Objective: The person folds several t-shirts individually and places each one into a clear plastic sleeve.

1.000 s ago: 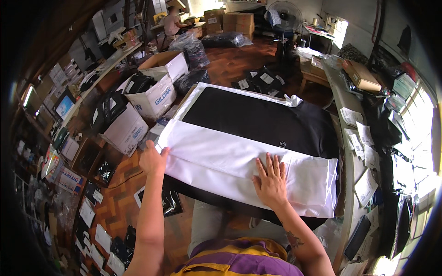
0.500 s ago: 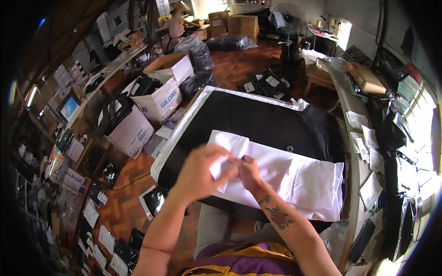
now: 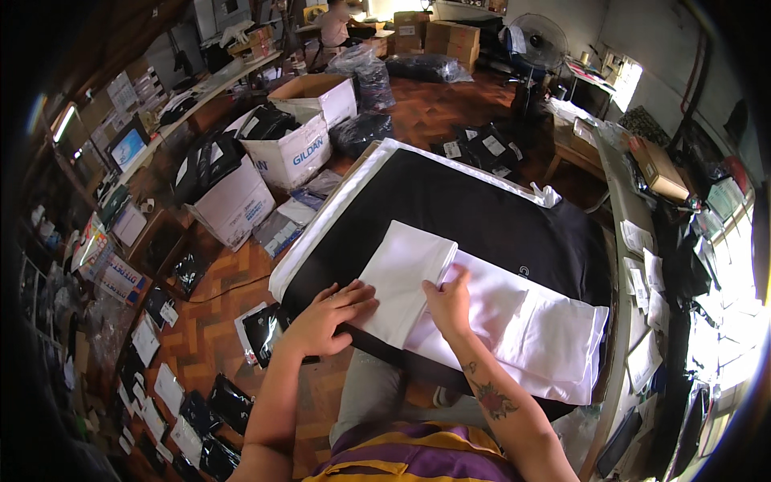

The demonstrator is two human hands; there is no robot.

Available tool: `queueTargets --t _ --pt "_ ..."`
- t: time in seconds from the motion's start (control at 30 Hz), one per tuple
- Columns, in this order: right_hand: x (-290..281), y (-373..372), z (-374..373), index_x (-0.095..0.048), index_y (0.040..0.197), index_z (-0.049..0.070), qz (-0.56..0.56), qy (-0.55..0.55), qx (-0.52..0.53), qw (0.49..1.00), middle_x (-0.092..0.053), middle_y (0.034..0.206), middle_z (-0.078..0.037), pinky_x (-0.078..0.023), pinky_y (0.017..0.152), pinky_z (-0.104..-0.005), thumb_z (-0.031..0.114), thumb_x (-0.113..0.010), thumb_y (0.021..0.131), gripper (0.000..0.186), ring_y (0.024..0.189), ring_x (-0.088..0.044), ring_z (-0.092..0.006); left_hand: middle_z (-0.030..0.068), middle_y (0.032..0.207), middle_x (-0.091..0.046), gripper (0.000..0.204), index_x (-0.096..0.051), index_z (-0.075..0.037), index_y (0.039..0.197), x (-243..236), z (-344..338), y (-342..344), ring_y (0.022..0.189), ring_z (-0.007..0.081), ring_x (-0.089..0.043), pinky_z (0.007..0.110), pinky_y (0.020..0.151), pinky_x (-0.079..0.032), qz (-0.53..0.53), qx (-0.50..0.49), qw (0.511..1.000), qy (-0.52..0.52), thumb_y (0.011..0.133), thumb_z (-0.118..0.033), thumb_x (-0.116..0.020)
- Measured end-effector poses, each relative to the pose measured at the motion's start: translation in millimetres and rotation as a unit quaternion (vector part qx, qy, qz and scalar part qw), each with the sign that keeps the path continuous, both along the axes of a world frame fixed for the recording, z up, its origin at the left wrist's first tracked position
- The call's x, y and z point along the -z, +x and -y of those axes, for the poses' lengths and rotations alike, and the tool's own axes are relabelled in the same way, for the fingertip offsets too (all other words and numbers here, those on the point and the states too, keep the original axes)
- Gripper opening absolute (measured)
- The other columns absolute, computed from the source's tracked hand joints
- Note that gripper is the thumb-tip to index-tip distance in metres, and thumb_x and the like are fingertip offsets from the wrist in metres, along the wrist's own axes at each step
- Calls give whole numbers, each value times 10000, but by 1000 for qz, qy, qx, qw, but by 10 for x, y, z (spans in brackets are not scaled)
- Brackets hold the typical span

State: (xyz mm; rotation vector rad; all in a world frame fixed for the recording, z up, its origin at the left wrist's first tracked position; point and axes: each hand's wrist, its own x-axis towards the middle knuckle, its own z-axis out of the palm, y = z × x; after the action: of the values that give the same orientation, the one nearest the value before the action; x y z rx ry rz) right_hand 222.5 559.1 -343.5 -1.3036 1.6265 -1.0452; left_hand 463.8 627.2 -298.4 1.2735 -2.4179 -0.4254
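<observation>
A white folded garment [image 3: 397, 269] lies across the near part of a black cloth [image 3: 458, 193] spread over a table. Its left end is turned over toward the middle, and its right end [image 3: 554, 333] is folded in too. At the left edge of the white garment rests my left hand [image 3: 328, 320], fingers stretched out, their tips on the fabric. My right hand [image 3: 450, 304] is closed at the inner edge of the left fold, with thumb and fingers gripping the cloth there. Small light lettering shows on the black cloth beyond the garment.
White cartons [image 3: 289, 157] with black packets stand at the left. Several dark plastic parcels [image 3: 229, 402] lie on the wooden floor. Along the right runs a long bench [image 3: 618, 337] with paper slips. A fan [image 3: 538, 44] and a seated person [image 3: 333, 28] are farther back.
My hands have moved apart: the left went down to the garment's left edge, while the right shifted slightly right along the fold. The left fold now lies wider and flatter. The view has shifted.
</observation>
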Motion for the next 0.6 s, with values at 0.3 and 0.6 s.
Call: queueTargets --t 0.3,0.6 --pt "112 125 64 -333 1498 -17 -428 -205 -181 861 -211 1565 -307 -188 1193 -518 370 -599 862 790 1475 -191 -432 161 1470 -469 462 -488 -78 1417 375 886 -672 1352 380 -442 482 1131 -343 0 -120 974 -192 968 -181 -523" --pt "58 -148 49 -509 1373 -22 -329 -229 -190 896 -268 1547 -271 -240 1165 -518 350 -603 924 591 1454 -243 -408 212 1154 -593 496 -661 -12 1081 118 821 -573 1102 364 -607 462 906 -520 77 -345 933 68 811 -424 -720"
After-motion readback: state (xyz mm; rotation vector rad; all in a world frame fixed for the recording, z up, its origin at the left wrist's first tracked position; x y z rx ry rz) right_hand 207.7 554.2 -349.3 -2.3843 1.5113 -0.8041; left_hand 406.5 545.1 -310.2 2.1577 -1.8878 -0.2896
